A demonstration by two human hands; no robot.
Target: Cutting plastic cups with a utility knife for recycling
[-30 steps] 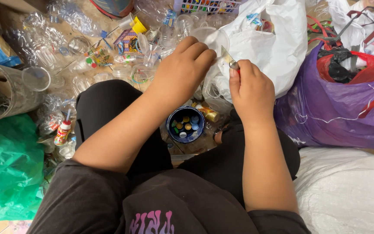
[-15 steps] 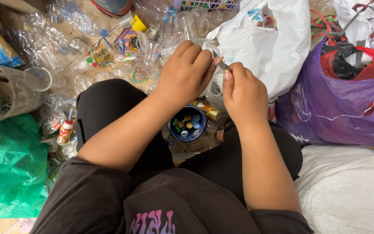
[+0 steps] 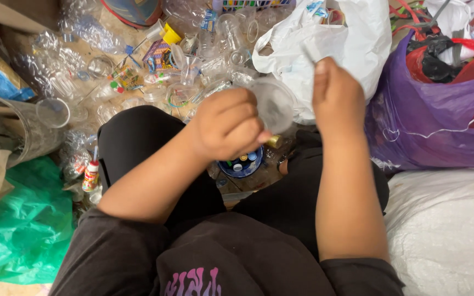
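Two hands working a clear plastic cup over a blue bowl of caps.

Left hand [image 3: 229, 129] is gripping, fingers curled tight on one clear plastic cup [image 3: 274, 104], held above the lap; right hand [image 3: 337, 96] is pinching together on a thin clear strip [image 3: 308, 53]. One blue bowl [image 3: 242, 163] is sitting below, one white bag [image 3: 352, 38] and one purple bag [image 3: 440, 120] lying right.

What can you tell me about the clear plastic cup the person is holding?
The clear plastic cup looks thin, see-through and a little cloudy, with a round rim. It is tipped on its side, its open mouth turned roughly toward the camera, held up above the lap and the blue dish of bottle caps. The left hand grips it at one side; the right hand is close beside its other edge, contact unclear. It appears empty.
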